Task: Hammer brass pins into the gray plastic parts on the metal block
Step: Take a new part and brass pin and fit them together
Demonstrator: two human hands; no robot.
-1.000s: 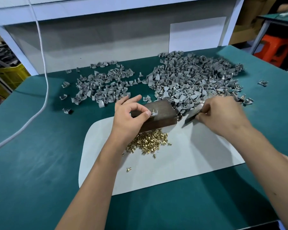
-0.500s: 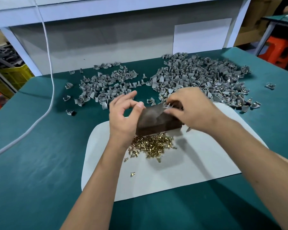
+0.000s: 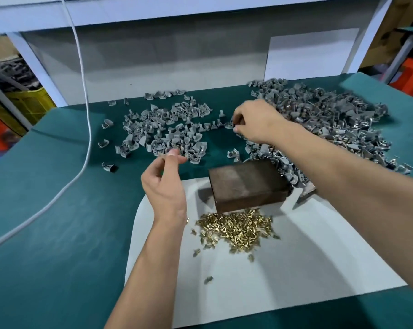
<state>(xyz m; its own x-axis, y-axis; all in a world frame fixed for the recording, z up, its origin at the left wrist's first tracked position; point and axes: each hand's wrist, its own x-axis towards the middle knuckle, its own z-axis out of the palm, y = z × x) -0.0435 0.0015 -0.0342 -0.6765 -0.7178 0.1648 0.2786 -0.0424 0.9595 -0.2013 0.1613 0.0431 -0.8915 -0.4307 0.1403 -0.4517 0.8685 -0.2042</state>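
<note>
Two hands above table, metal block (image 3: 248,184) between, right hand (image 3: 253,122) over gray parts (image 3: 319,119)

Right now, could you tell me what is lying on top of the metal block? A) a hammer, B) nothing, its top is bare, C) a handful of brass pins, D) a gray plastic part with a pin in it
B: the top face of the metal block shows only bare dark metal, the brass pins lie heaped on the white sheet in front of it, and neither hand touches it.
</note>
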